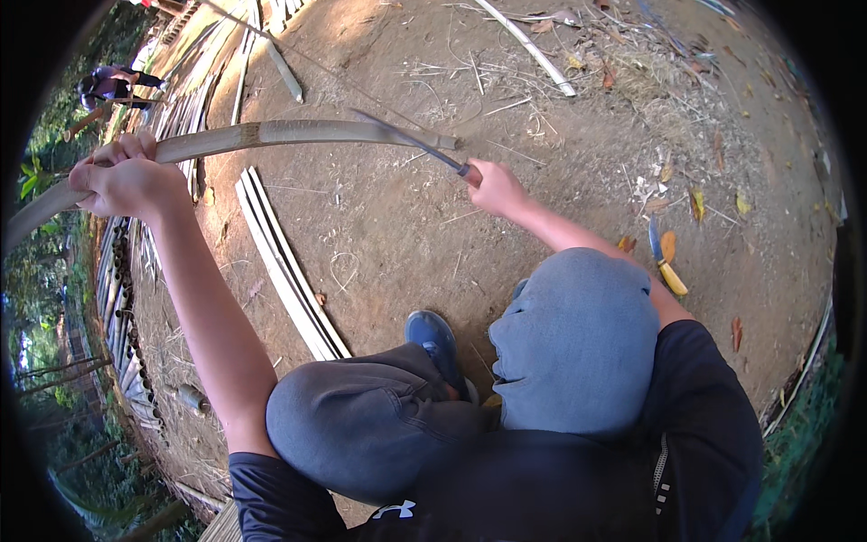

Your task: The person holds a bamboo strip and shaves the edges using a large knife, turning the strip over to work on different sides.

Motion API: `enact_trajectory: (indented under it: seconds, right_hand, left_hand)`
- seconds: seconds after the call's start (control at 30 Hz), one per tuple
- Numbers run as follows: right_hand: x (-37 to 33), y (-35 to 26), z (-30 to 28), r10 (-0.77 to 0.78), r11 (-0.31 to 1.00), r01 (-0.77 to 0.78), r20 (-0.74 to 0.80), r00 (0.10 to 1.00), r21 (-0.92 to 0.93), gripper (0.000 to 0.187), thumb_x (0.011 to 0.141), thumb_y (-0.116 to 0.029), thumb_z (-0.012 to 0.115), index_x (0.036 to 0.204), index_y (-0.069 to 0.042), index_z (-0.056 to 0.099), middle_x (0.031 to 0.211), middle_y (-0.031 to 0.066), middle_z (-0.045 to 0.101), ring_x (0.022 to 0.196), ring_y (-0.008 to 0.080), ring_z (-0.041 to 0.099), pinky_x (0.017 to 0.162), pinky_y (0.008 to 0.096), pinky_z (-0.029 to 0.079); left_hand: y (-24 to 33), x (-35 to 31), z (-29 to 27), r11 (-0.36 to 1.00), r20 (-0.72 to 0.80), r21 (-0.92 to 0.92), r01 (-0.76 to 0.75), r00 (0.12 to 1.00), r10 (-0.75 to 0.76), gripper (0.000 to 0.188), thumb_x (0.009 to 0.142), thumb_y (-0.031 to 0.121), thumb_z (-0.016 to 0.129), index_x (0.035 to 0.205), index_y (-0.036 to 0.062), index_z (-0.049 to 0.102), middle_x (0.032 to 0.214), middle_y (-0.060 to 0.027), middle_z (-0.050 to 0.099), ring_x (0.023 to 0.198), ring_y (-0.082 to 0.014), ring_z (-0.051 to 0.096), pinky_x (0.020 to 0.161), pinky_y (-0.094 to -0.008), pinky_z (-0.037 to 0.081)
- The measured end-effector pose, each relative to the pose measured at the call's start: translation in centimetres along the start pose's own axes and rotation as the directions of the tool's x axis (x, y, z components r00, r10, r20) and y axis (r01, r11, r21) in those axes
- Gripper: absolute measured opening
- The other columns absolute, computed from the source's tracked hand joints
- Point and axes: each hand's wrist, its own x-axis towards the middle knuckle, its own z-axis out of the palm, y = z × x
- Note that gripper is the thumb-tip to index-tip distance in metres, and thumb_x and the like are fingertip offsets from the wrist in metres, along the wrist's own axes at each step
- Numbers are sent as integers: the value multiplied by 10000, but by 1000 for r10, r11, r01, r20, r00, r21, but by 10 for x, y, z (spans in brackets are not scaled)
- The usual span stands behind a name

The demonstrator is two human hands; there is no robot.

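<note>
My left hand (131, 179) is closed round a long bamboo pole (307, 133), which runs from the left rim to a cut end near the middle of the view. In my right hand (497, 188) is the handle of a machete (411, 142). Its dark blade points up and left and crosses over the pole near the cut end; whether it touches the bamboo I cannot tell. On the ground right of my right knee lies a knife (666, 260) with a yellow handle.
Split bamboo strips (284, 262) lie on the dirt left of my feet. Another bamboo strip (533, 50) is at the far side. Bamboo poles (122, 307) are stacked at the left. Another person (117, 86) is at the far left. Shavings and leaves litter the right.
</note>
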Motion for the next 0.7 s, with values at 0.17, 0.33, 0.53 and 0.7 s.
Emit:
enact_trajectory:
  seconds: [0.17, 0.33, 0.53, 0.7]
  right_hand:
    - [24, 79, 0, 267, 955, -261, 22, 963, -142, 291, 980, -249, 548, 970, 26, 642, 685, 175, 636, 602, 289, 665, 535, 427, 499]
    - [30, 80, -12, 436, 811, -503, 264, 860, 299, 87, 853, -67, 565, 798, -38, 504, 578, -15, 477, 418, 108, 440, 394, 311, 374]
    - [41, 90, -13, 211, 280, -683, 650, 730, 675, 246, 802, -10, 581, 705, -136, 392, 575, -90, 411, 418, 9, 354, 414, 224, 353]
    - [35, 74, 10, 333, 478, -548, 436, 836, 686, 162, 804, -41, 588, 712, -84, 462, 558, -69, 438, 402, 86, 408, 404, 272, 372]
  left_hand:
    - [-4, -4, 4, 999, 1, -17, 39, 999, -39, 264, 1087, 348, 362, 933, 139, 314, 654, 12, 305, 494, -107, 246, 437, -288, 223]
    - [3, -8, 12, 1000, 32, -24, 5, 999, -4, 251, 1087, 343, 356, 939, 145, 312, 661, 16, 296, 498, -106, 251, 443, -292, 238]
    - [-1, -2, 9, 1000, 66, -16, -4, 998, 5, 151, 1051, 271, 350, 951, 169, 301, 660, 5, 308, 508, -123, 252, 451, -300, 256]
    - [-1, -4, 12, 1000, 56, -19, -16, 998, 17, 144, 1038, 244, 351, 931, 163, 297, 651, 5, 307, 507, -127, 252, 458, -305, 261]
